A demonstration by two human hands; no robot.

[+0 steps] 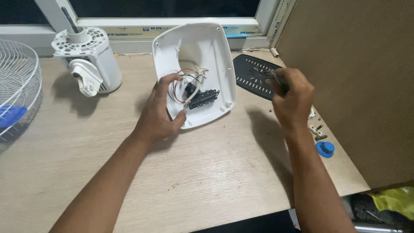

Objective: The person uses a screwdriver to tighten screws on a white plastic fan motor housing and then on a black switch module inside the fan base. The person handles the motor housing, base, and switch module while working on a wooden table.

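My left hand [158,113] grips the lower left edge of a white plastic fan-base shell [215,51], tilted up off the wooden table [207,164], its hollow side toward me. Inside it lie coloured wires [181,82] and a black switch block [203,98]. My right hand [291,97] is closed around a small dark tool whose tip pokes out at the top; it hovers to the right of the shell, over the edge of a black slotted plate [254,73].
A white fan motor housing [88,60] stands at the back left. A wire fan guard [19,82] with a blue part sits at the far left. Small screws, a plug piece and a blue knob [325,149] lie near the right edge, beside a brown board [358,77].
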